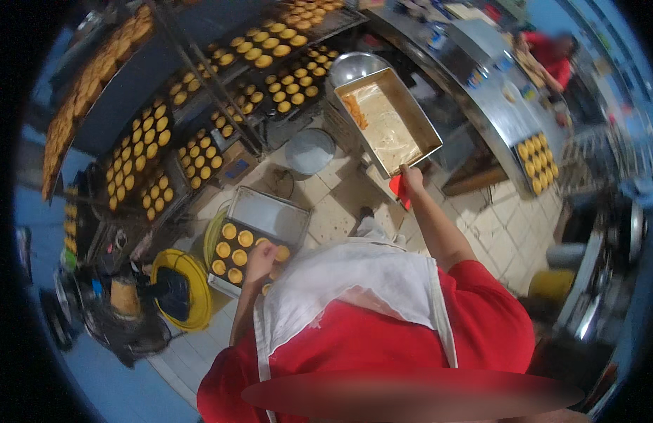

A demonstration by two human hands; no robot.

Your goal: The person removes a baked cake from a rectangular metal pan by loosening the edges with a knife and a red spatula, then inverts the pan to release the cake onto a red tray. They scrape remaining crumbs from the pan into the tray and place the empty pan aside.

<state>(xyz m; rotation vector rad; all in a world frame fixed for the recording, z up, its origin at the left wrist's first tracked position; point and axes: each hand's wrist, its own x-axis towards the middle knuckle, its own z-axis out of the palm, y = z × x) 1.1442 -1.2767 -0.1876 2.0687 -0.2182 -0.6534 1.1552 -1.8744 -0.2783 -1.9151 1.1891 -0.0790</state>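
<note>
At the lower left, my left hand [261,261] is over a dark tray of round golden tart shells [237,257]. Its fingers are curled together, and whatever they may hold is hidden. My right arm reaches forward to a deep rectangular metal pan [390,123]. At the pan's near edge, my right hand [411,178] is closed, but I cannot make out what is in it. A red object [401,192] shows just below that hand, its kind unclear. Orange filling [355,111] lies along the pan's left side, and a pale smear coats its bottom.
A shiny metal bowl [357,67] sits behind the pan. Racks with trays of tart shells [139,144] fill the left and back. A yellow bucket [206,292] stands beside my left arm. Across a steel counter [492,92], a person in red [552,63] stands at the far right.
</note>
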